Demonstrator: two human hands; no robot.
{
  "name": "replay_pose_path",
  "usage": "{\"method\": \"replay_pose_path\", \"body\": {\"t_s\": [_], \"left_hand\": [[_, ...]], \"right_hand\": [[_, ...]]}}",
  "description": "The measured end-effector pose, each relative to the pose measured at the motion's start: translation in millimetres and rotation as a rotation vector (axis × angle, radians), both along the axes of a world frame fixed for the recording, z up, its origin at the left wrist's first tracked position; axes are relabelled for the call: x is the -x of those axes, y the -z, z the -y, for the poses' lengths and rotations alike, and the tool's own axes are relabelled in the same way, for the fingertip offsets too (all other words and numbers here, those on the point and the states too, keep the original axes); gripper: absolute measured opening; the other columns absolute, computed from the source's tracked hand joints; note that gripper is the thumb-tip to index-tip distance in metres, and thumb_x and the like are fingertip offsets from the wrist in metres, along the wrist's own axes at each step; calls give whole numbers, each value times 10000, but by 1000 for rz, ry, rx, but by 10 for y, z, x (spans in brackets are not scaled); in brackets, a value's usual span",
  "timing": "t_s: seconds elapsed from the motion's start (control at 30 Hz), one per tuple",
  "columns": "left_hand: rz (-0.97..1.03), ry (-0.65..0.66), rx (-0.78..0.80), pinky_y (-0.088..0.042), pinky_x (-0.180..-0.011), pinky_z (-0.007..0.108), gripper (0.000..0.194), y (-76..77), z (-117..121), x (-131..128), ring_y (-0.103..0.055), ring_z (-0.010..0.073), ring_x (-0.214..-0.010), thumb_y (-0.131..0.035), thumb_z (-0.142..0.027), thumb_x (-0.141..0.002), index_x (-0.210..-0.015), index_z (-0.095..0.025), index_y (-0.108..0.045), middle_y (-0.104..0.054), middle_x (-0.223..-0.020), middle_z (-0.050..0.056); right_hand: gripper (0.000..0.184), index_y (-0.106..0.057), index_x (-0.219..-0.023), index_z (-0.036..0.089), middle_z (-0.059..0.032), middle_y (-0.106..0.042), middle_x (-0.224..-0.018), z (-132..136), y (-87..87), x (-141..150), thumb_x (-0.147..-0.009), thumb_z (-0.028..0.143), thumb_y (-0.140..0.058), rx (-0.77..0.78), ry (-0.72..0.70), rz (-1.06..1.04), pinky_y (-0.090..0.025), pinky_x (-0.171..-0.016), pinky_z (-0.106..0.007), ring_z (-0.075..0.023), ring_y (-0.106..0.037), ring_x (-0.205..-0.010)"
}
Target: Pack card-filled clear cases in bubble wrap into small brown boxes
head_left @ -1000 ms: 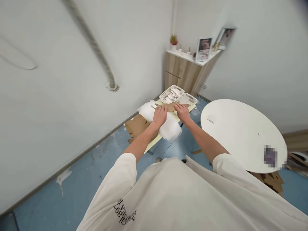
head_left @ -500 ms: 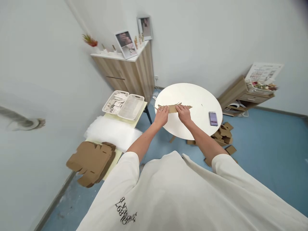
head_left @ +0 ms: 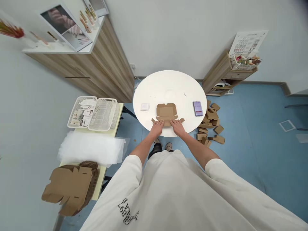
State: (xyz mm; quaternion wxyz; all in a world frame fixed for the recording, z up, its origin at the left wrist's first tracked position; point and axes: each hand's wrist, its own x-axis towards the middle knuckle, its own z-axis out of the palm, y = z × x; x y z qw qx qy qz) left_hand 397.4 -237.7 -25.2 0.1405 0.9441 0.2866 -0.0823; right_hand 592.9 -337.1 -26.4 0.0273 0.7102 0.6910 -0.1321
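A brown cardboard box (head_left: 166, 111), partly folded, lies on the white round table (head_left: 156, 86) near its front edge, its lid panel spread away from me. My left hand (head_left: 157, 127) grips the near panel left of the middle, fingers over its top edge. Right of the middle, my right hand (head_left: 177, 127) holds the same panel in the same way. Narrow flaps stick out sideways beyond both hands. My thumbs are mostly hidden. A small white packet (head_left: 145, 106) lies left of the box, and a pixelated purple phone-like object (head_left: 197, 108) lies to the right.
On the side table at left are white baskets (head_left: 102, 114), translucent white sheets (head_left: 91, 147) and a stack of flat cardboard blanks (head_left: 68, 186). Several small cardboard boxes (head_left: 211, 120) are heaped on the floor at right. A wooden cabinet (head_left: 106, 67) and a low shelf (head_left: 216, 72) stand behind.
The cardboard, earlier seen nearly edge-on between my hands, now rests on the table with its panels spread. My view has tilted down and shifted, bringing the white packet and my shoes into sight.
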Motion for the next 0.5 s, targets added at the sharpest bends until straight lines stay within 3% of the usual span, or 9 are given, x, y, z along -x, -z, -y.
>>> {"method": "replay_pose_path", "body": {"t_s": [0.17, 0.5], "left_hand": [[-48, 27, 75, -265, -1193, 505, 706, 185, -258, -169, -313, 270, -1507, -380, -31, -879, -1573, -153, -336, -371, -1605, 178], [-60, 84, 130, -279, -1178, 509, 681, 393, -983, -352, -286, 279, -1505, -405, -52, -875, -1547, -156, -361, -346, -1613, 181]], "right_hand": [[670, -351, -1575, 124, -174, -422, -1568, -178, 162, -103, -905, 104, -367, 90, 38, -2, -262, -1164, -479, -311, -343, -1457], [599, -401, -1540, 134, -175, -343, -1613, -851, 299, -255, -942, 143, -353, 196, 154, -20, -262, -1163, -476, -309, -306, -1478]]}}
